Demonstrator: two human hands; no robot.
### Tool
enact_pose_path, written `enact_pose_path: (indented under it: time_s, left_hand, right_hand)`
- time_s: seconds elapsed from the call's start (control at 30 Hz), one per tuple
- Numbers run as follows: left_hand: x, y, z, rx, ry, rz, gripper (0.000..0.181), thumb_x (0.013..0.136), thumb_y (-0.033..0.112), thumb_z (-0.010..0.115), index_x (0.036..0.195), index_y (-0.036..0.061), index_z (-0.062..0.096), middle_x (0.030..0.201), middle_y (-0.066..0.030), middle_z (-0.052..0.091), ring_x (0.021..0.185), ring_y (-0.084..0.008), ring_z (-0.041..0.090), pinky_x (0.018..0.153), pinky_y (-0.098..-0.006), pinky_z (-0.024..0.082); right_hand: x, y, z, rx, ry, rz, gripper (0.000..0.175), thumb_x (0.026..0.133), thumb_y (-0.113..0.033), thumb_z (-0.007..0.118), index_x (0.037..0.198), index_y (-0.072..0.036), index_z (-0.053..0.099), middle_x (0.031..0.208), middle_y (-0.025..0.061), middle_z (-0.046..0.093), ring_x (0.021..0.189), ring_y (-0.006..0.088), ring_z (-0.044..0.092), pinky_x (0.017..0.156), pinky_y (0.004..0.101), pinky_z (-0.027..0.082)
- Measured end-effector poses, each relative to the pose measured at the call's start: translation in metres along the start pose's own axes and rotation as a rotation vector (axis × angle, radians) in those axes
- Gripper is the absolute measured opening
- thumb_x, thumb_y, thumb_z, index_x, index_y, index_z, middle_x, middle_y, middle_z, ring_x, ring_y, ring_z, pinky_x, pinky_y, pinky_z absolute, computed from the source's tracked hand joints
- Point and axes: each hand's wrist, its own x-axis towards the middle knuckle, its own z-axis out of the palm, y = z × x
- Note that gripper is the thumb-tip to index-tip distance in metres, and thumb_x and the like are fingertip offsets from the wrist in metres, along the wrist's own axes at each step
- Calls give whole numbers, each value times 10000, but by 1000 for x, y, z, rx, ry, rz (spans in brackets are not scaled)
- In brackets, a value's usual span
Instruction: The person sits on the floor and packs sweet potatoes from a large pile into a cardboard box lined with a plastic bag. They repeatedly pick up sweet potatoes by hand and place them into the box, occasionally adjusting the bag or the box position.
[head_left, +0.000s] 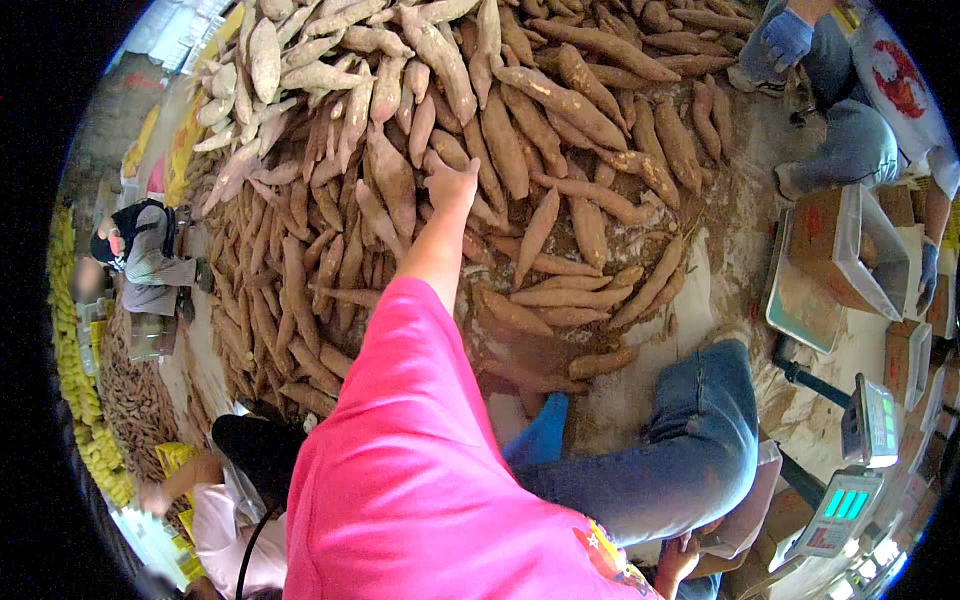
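Observation:
My left hand, bare below a pink sleeve, reaches over a large heap of soil-covered sweet potatoes. Its thumb and a finger are spread around the near end of one sweet potato; nothing is clearly lifted, and contact is hard to judge. At the lower right, what appears to be my right hand is beside a plastic-lined cardboard box; its grip cannot be made out. Several sweet potatoes lie on the dirty floor below the main heap. A blue cloth item shows beside my sleeve.
A jeans-clad leg is bent at the right. Beyond it are a floor scale bearing a lined box, and scale displays. People with blue gloves work at the right; others sit at the left and lower left.

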Motion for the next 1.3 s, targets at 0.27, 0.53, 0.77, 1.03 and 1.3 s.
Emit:
enact_pose_path:
  time_s: [0.27, 0.53, 0.77, 1.03, 1.3]
  left_hand:
    - [19, -16, 33, -110, 187, 47, 906, 773, 318, 777, 1519, 189, 280, 1416, -365, 309, 1184, -458, 529, 971, -454, 496]
    - [-3, -65, 43, -234, 284, 269, 599, 785, 303, 750, 1320, 93, 583, 1080, -241, 642, 996, -364, 635, 861, -437, 500]
    - [-26, -48, -48, -68, 221, 666, 415, 818, 208, 697, 1187, 34, 624, 979, -205, 657, 961, -353, 630, 887, -439, 482]
    - [136, -4, -114, 471, 535, 509, 801, 738, 340, 774, 1377, 20, 413, 1330, -187, 502, 1224, -360, 484, 1005, -472, 428]
    - [149, 36, -96, 583, 485, 220, 1115, 686, 476, 832, 1498, 59, 191, 1383, -149, 430, 1305, -333, 390, 983, -528, 454]
  right_hand:
    - [3, 11, 5, -2, -57, 29, 352, 802, -210, 639, 1017, 67, 662, 988, 278, 667, 868, 427, 640, 777, 473, 506]
    - [3, -12, -3, 126, -109, 158, 380, 806, -245, 650, 1008, 77, 663, 960, 266, 679, 894, 451, 639, 805, 478, 500]
    - [-1, -6, -16, -99, -117, -28, 442, 800, -354, 652, 1056, 7, 652, 902, 284, 654, 762, 461, 618, 677, 507, 481]
    - [10, 8, -11, -91, -205, 40, 361, 806, -256, 665, 1015, 38, 685, 1017, 233, 690, 953, 353, 666, 819, 454, 510]
    - [12, -1, -20, -165, -299, 106, 369, 802, -267, 670, 1021, 29, 689, 1028, 224, 692, 963, 356, 667, 824, 442, 515]
